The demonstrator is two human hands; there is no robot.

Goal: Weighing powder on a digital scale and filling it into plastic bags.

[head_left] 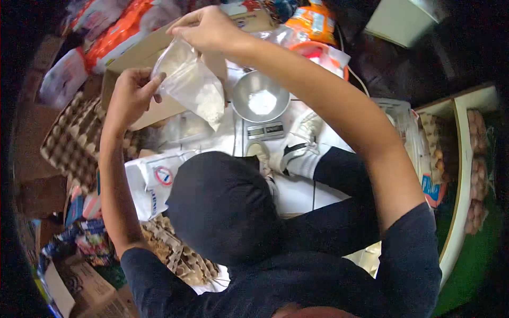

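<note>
A clear plastic bag (191, 85) with white powder in its lower corner hangs tilted between my two hands, over an open cardboard box (149, 113). My left hand (139, 91) pinches the bag's edge at its left side. With the fingertips, my right hand (201, 28) grips the top edge of the bag. Right of the bag a metal bowl (261, 96) rests on a digital kitchen scale (265, 130); the bowl shows a bright white patch, powder or glare, I cannot tell which.
Stacked egg trays (75, 135) lie at the left, beside a white printed sack (153, 185). An orange packet (314, 22) and a red-rimmed container (318, 53) are behind the bowl. My shoes (300, 147) are near the scale. A shelf (457, 179) with bagged eggs stands at the right.
</note>
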